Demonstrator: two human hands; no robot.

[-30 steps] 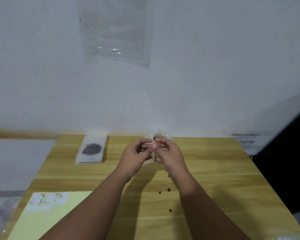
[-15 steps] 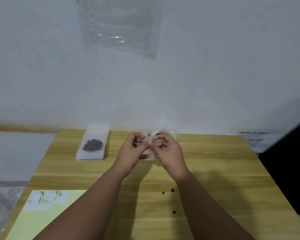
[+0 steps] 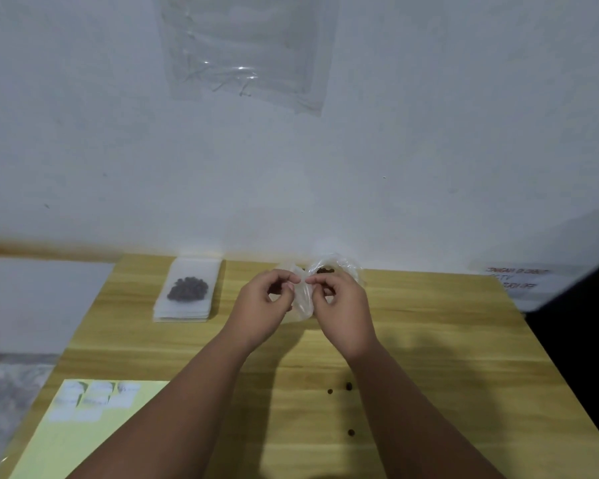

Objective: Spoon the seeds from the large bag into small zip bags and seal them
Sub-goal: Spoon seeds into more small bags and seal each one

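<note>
The hands have drawn apart, tugging the small clear plastic bag (image 3: pixel 303 299) above the yellow wooden table (image 3: pixel 464 340). Left hand (image 3: pixel 261 305) and right hand (image 3: pixel 343 305) pinch its flimsy, slippery, featherlight rim, the best hold.

A plain white wall (image 3: pixel 429 133) fills most of the view, scuffed here and there, with a clear plastic sheet (image 3: pixel 246 50) fixed flat high up on it. Below stands a light wooden counter (image 3: pixel 446 340) pushed up to the wall. To the left, an orange-brown strip (image 3: pixel 42 248) runs along the wall's foot above grey mottled floor (image 3: pixel 4 399). Something dark (image 3: pixel 581 323) borders the right side. The light is dim and even.
</note>
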